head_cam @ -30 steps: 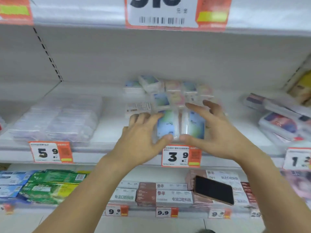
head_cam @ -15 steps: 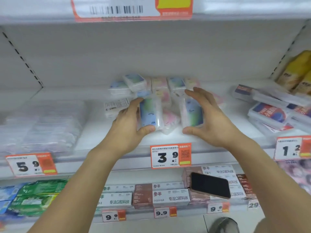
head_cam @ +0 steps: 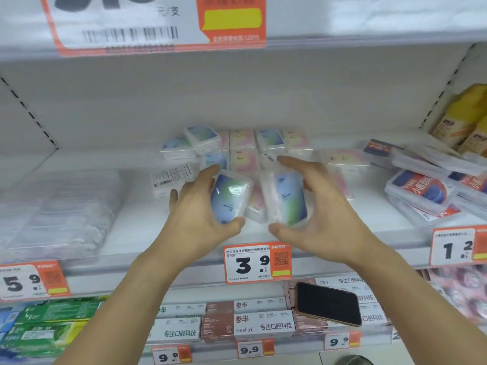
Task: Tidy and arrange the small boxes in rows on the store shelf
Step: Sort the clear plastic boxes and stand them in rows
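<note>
Standing beside this person, I see each hand holding one small clear box upright over the front of the white shelf. The left hand grips a blue-green box, thumb under its lower end and fingers curled behind it; the right hand grips a second blue-green box the same way. The two boxes are just beside each other but apart, and a pink box shows in the gap behind them. Further back, toward twelve o'clock from the hands, the rest of the small boxes sit in a loose cluster against the back wall, some stacked, some tilted, one lying label-side up at about ten o'clock. My reading is that the sorting has only started: these two are being stood up as the front of a row, directly above the 3.9 price tag. The next move calls for setting both down square to the shelf edge, faces forward and sides touching, then letting go gently so they do not topple. After that, the jumble behind needs pulling forward one by one. A phone rests on the cartons at five o'clock, a shelf lower.
</note>
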Available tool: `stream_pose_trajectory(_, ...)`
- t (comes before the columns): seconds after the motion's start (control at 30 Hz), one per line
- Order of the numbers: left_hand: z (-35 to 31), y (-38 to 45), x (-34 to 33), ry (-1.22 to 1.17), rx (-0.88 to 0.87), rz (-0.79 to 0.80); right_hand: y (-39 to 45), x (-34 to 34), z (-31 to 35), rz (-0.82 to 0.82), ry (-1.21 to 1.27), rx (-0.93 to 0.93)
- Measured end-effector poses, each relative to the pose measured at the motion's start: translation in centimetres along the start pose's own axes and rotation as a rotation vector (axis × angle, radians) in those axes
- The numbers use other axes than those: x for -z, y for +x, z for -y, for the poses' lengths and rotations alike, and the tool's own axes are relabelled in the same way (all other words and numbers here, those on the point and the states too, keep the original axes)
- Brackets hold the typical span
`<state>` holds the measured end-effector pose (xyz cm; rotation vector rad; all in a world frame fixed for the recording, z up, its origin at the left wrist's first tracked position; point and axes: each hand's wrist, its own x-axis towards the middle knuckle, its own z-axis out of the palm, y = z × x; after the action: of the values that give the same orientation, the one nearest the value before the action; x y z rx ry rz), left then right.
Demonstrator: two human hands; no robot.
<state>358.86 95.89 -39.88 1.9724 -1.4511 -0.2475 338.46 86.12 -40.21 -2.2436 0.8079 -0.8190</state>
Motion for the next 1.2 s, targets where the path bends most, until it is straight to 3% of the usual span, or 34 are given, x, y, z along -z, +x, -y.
stream_pose_trajectory(0.1, 0.3, 0.1, 1.1, -0.030, -0.033, -0.044, 0.4, -1.2, 0.3, 0.069, -0.058, -0.003)
stream_pose_trajectory(0.27, -0.2, -0.2, 3.0, 0.051, -0.048, -0.154, 1.5, -3.1, 1.4, 0.025, -0.132, -0.047)
stream_pose_trajectory(0.43, 0.4, -2.6, 3.6, 0.042, -0.030, -0.085, 2.9, -4.8, 1.6, -0.061, -0.164, -0.062)
stream_pose_trajectory(0.57, 1.2, -3.7, 3.3, -0.049, -0.010, -0.084, 3.3, -4.3, 1.2, -0.033, -0.190, -0.015)
stream_pose_trajectory(0.7, 1.8, -2.9, 2.7, -0.027, 0.019, -0.070, 2.8, 0.0, -0.5, -0.323, -0.099, -0.064)
stream_pose_trajectory(0.8, 1.5, -2.8, 1.9, 0.038, -0.006, -0.005, 3.4, 3.4, -3.3, -0.427, -0.037, -0.265)
stream_pose_trajectory(0.97, 0.9, -2.5, 0.7, 0.102, 0.093, -0.056, 5.1, 4.6, -5.7, -0.407, 0.155, -0.452)
stream_pose_trajectory(1.1, 1.2, -2.0, 0.5, -0.085, 0.059, -0.011, 5.4, 4.2, -6.0, -0.281, 0.205, -0.420)
stream_pose_trajectory(1.2, 0.8, -1.4, 0.0, -0.073, 0.021, 0.006, 5.2, 4.1, -6.1, -0.277, 0.290, -0.381)
